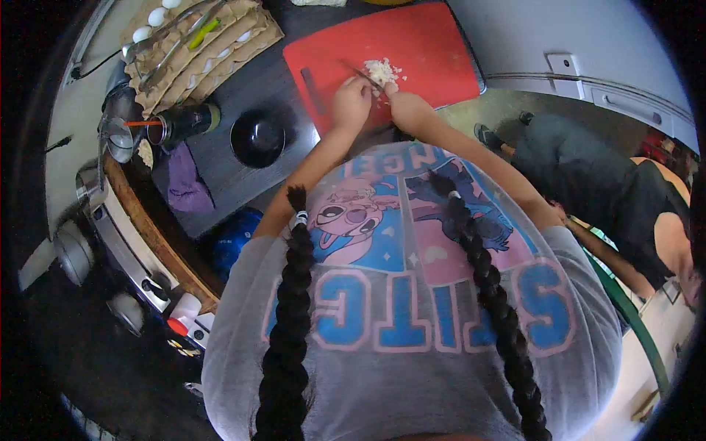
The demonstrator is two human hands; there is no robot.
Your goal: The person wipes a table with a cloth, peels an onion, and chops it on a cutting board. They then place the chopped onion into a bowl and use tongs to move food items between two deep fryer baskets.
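Note:
A red cutting board [434, 44] lies on the dark table, with a small heap of finely chopped white food [382, 71] on it. The thin blade of a knife [354, 68] slants across the board beside that heap. My right hand [409, 112] is closed at the knife's near end; its fingers hide the handle. On the other side, my left hand [352, 101] has its fingers pinched together by the blade. What those fingers hold, if anything, is hidden. A few white crumbs are scattered around both hands.
Left of the board are a black bowl [257, 138], a dark jar [184, 123], a purple cloth [188, 180] and stacked egg cartons [213, 70] with tongs [173, 53] and a green chili [204, 34] on top. Another person [588, 165] bends at the right, below a white appliance [515, 37].

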